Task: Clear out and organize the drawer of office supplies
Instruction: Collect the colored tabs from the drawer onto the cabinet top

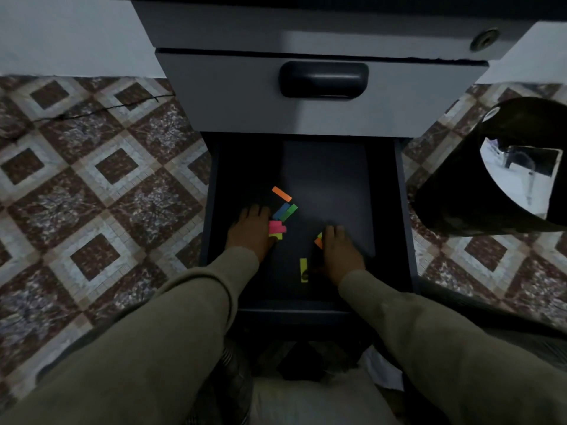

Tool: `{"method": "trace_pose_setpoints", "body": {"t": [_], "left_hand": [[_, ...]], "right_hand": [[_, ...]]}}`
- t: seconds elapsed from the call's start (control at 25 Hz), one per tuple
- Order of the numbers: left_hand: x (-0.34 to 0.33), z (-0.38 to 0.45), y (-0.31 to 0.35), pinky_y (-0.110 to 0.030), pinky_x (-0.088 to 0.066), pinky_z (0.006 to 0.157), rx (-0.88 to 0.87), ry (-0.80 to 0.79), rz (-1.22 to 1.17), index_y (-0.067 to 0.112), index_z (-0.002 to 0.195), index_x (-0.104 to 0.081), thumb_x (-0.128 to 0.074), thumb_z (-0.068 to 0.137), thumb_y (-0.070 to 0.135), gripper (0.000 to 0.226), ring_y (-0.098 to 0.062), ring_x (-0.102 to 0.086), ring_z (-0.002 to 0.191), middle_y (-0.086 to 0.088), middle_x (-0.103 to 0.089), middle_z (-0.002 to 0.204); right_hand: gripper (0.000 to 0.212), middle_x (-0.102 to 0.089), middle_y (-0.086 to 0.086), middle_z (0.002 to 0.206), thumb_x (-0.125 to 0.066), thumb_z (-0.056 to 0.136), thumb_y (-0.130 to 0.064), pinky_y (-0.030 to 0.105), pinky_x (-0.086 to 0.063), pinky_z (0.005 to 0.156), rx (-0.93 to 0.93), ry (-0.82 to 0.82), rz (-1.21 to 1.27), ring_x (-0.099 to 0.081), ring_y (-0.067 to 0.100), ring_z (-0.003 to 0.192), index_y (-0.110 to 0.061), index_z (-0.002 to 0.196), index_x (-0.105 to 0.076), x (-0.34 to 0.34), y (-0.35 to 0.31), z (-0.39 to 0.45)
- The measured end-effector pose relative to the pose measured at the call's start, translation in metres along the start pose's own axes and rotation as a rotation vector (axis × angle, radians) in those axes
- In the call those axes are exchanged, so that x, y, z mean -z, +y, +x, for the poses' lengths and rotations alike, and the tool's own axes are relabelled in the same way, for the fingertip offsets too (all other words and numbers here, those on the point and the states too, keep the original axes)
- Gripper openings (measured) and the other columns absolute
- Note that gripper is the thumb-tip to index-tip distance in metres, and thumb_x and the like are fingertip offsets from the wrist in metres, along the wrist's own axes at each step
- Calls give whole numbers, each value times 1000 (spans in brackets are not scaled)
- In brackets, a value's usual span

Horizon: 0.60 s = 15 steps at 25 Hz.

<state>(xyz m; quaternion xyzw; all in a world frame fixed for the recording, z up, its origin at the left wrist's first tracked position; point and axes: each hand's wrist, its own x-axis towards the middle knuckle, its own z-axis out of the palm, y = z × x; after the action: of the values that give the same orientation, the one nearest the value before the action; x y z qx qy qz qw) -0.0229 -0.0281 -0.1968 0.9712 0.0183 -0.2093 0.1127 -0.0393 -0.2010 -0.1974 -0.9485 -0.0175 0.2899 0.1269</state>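
Two hands reach down into the open bottom drawer point(405, 210), both lying palm-down on its dark floor with fingers loosely extended, gripping nothing that can be seen. Beyond the hands, a closed grey drawer point(214, 96) with a dark recessed handle point(323, 79) overhangs the back of the open one. Well off to the right of the right hand point(342, 253) stands a black bin point(454, 194) on the patterned tile floor point(101, 185).

Between the hands lie small neon sticky flags. Just beyond the left hand point(250, 231), an orange flag point(281, 193) runs diagonally, far-left to near-right; blue and green flags point(286, 211) slant the opposite way. Pink and yellow-green flags point(277, 228) touch the left fingertips, lying crosswise. Orange flags point(319, 240) peek from under the right hand's inner edge. A yellow flag point(303, 269) lies lengthwise beside the right wrist.
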Motion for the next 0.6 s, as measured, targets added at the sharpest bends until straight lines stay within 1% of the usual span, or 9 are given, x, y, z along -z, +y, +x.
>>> {"method": "trace_pose_setpoints", "body": {"t": [0.12,0.16,0.24,0.28,0.32,0.4,0.52,0.6], "left_hand": [[-1,4,1,-39,-42,95,35,-17,-16,14,135,-38,-60,87,31,55,-27,-36,127,-9,-37,138],[-1,6,1,-39,-43,94,35,-16,-7,15,136,-38,-57,89,30,52,-27,-36,127,-9,-37,138],[0,7,0,-39,-43,95,49,-11,-2,15,136,-39,-52,92,25,47,-27,-36,128,-9,-37,138],[1,7,-2,-39,-42,96,60,-11,-1,16,137,-40,-49,93,22,45,-27,-35,128,-9,-36,139],[2,8,-4,-39,-41,97,68,-12,-4,16,137,-40,-48,94,17,44,-27,-33,130,-9,-34,140],[5,9,-8,-39,-40,99,81,-7,-27,15,137,-39,-45,93,7,46,-29,-31,131,-10,-32,142],[8,12,-15,-37,-42,98,100,31,-68,11,137,-40,-47,90,-1,49,-30,-38,127,-13,-34,140],[8,13,-17,-37,-43,98,98,37,-90,11,137,-40,-49,89,-1,50,-30,-41,125,-14,-35,139]], "right_hand": [[87,-32,11,137,-81,67,-28,39,-38,103,-96,71,178,-37,28,126,-8,135,-31,6,14,10],[82,-34,12,137,-79,70,-28,38,-36,105,-95,95,192,-37,29,127,-7,135,-33,8,17,15],[62,-35,11,141,-64,84,-25,32,-31,107,-4,150,104,-35,27,129,-9,137,-36,12,16,23],[52,-34,9,143,-55,90,-21,30,-28,107,81,173,12,-34,26,129,-14,138,-38,16,12,27],[48,-31,5,145,-49,92,-16,29,-26,106,168,179,-71,-32,24,129,-20,139,-39,22,7,31],[56,-22,0,150,-46,91,-8,31,-23,108,291,129,-168,-25,23,133,-27,142,-34,37,-8,43],[67,-4,-2,157,-46,90,-5,36,-16,114,400,22,-220,-12,25,142,-32,147,-22,50,-34,65],[66,4,0,158,-46,92,-8,35,-9,117,454,-74,-301,-3,25,145,-35,146,-20,51,-43,77]]}}
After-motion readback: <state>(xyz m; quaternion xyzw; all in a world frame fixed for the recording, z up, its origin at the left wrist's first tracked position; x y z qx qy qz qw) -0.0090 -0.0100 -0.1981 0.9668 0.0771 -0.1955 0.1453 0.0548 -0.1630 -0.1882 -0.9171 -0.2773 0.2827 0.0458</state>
